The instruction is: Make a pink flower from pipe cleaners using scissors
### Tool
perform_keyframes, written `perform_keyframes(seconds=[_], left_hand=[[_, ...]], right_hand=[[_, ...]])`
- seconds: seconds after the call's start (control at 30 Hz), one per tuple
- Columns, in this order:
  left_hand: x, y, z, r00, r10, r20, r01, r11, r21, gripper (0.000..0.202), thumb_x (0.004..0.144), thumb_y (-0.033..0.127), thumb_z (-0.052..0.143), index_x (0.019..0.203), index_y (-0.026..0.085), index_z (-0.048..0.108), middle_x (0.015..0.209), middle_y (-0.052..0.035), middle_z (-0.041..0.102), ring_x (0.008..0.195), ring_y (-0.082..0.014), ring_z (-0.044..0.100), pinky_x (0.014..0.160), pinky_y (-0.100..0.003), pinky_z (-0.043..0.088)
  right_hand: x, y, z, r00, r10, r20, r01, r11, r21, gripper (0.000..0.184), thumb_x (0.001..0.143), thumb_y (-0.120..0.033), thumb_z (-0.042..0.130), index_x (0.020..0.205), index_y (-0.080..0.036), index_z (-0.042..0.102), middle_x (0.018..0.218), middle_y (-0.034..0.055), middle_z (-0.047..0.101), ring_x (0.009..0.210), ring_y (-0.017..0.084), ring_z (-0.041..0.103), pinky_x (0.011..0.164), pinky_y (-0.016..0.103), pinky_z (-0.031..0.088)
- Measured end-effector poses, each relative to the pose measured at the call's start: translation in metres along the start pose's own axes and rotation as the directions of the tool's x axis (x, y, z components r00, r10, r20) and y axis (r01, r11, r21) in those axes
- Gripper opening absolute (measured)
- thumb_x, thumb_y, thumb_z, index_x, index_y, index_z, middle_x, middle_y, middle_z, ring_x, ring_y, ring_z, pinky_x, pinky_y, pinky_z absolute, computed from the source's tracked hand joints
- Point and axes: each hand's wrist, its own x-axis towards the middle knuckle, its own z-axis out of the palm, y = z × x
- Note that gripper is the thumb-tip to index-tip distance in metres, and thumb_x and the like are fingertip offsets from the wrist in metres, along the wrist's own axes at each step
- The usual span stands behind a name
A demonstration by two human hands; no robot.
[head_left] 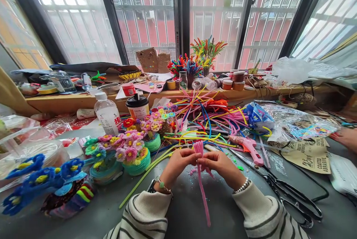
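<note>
Both my hands meet over the grey table at a pink pipe cleaner. My left hand pinches its folded upper end from the left, fingers closed. My right hand grips the same bundle from the right, fingers closed. Looped pink strands stick up above my fingertips, and one long tail hangs down toward me between my striped sleeves. A bracelet sits on each wrist.
Black scissors and a pink glue gun lie to the right. A heap of coloured pipe cleaners sits behind. Finished flower pots, blue flowers, a bottle and a cup stand left. Another person's hand is at far right.
</note>
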Motion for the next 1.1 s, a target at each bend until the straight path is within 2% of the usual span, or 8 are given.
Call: perform_keyframes(seconds=[0.13,0.3,0.47,0.7,0.9,1.1], left_hand=[[0.001,0.0,0.001,0.994,0.053,-0.095,-0.052,0.999,0.008,0.025,0.064,0.037,0.059,0.059,0.012,0.06,0.055,0.0012,0.052,0.055,-0.0095,0.044,0.054,-0.022,0.035],[0.001,-0.002,0.002,0.975,0.096,-0.2,-0.109,0.992,-0.057,0.023,0.06,0.032,0.064,0.073,0.014,0.058,0.071,-0.0019,0.058,0.064,-0.0127,0.051,0.057,-0.023,0.04],[0.002,-0.006,0.002,0.976,0.099,-0.193,-0.108,0.993,-0.037,0.02,0.06,0.03,0.064,0.071,0.015,0.055,0.066,0.0008,0.056,0.061,-0.011,0.051,0.057,-0.022,0.04],[0.001,-0.007,0.0,0.959,0.166,-0.232,-0.155,0.986,0.065,0.028,0.062,0.031,0.063,0.084,0.016,0.053,0.065,0.0008,0.056,0.058,-0.0114,0.051,0.055,-0.023,0.04],[0.002,-0.008,-0.002,0.948,0.191,-0.256,-0.171,0.98,0.1,0.022,0.062,0.032,0.062,0.073,0.016,0.051,0.067,0.0003,0.054,0.059,-0.0104,0.049,0.052,-0.021,0.038],[0.001,-0.006,-0.002,0.943,0.203,-0.264,-0.171,0.975,0.14,0.021,0.063,0.034,0.061,0.065,0.015,0.053,0.062,0.0006,0.053,0.056,-0.0097,0.046,0.05,-0.02,0.036]], right_hand=[[0.001,-0.001,0.002,0.999,-0.028,-0.015,0.028,0.999,0.022,0.025,0.065,-0.04,0.06,0.058,-0.015,0.06,0.051,-0.0028,0.052,0.05,0.009,0.045,0.048,0.021,0.031],[-0.001,-0.004,0.005,0.998,-0.029,-0.05,0.031,0.999,0.033,0.025,0.065,-0.041,0.06,0.063,-0.016,0.062,0.057,-0.0018,0.057,0.054,0.011,0.048,0.054,0.023,0.035],[0.001,0.001,0.007,0.998,-0.022,-0.05,0.023,0.999,0.023,0.027,0.064,-0.043,0.06,0.064,-0.016,0.063,0.059,-0.0005,0.059,0.056,0.012,0.05,0.054,0.024,0.036],[0.004,0.003,0.01,0.994,-0.043,-0.103,0.054,0.994,0.097,0.029,0.062,-0.044,0.062,0.064,-0.015,0.061,0.055,-0.0019,0.054,0.052,0.01,0.047,0.051,0.022,0.035],[0.005,0.0,0.009,0.982,-0.056,-0.183,0.078,0.99,0.118,0.029,0.063,-0.044,0.061,0.059,-0.015,0.057,0.05,-0.0033,0.049,0.045,0.007,0.038,0.043,0.021,0.025],[0.004,0.001,0.003,0.983,-0.04,-0.179,0.064,0.99,0.128,0.029,0.063,-0.043,0.062,0.061,-0.014,0.058,0.052,-0.003,0.049,0.048,0.008,0.038,0.046,0.021,0.027]])
